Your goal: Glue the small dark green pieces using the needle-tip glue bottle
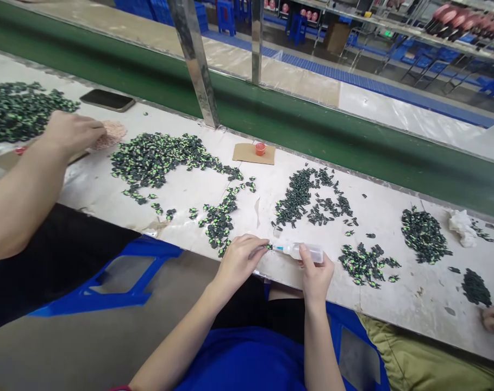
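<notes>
**Hands meeting over a small part at the table's near edge**

Fingers of my left hand [241, 259] are pinching closed on a tiny dark-and-green part [268, 247], holding it just above the near edge of the white table [393, 217]. My right hand [315, 274] is wrapping around a small clear squeeze bottle [306, 251], gripping it shut with the thumb on top, and the bottle's thin nozzle is pointing left so that its tip is touching, or all but touching, the part; I cannot tell which.

Just beyond my left hand I am seeing a loose pile of green-and-black parts [218, 220], and farther left a larger spread of the same kind [157, 157]. Ahead of the bottle a pile of plain dark parts [307, 198] is lying, and to the right of my right hand a smaller green-flecked cluster [364, 263]. A piece of cardboard [247, 153] with a small red cap [260, 148] on it is sitting near the far side of the table, by the green conveyor belt [312, 130].

At the left, another person's hand [73, 132] is resting on the table beside a pinkish heap [112, 133], with a phone [107, 100] lying just behind it.
</notes>
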